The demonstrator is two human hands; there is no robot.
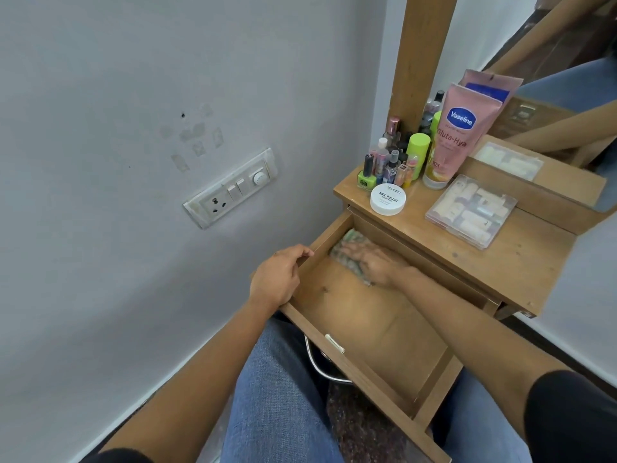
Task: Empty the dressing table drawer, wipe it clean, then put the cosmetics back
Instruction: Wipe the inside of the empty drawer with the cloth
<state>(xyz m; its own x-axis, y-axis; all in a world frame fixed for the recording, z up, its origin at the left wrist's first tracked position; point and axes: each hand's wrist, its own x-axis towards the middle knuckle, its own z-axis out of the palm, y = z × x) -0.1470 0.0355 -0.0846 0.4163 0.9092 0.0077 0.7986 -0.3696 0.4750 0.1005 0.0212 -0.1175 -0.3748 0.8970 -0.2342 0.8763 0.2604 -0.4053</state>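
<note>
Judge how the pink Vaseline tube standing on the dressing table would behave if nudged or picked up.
The Vaseline tube stands tall on its narrow cap, leaning back toward the mirror, so a nudge would probably tip it. Its body looks like soft plastic, likely giving under a squeeze. The small bottles crowded beside it might topple with it.

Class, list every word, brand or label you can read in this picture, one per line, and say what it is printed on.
"Vaseline": pink tube
"Gluta-Hya": same pink tube
"ZUDIO": white round tub
"NAIL POLISH": same tub; the smaller lines beneath are too small to read
"ox": yellow bottle, rest hidden behind the tube
Small bottles: labels too blurred to read
</note>
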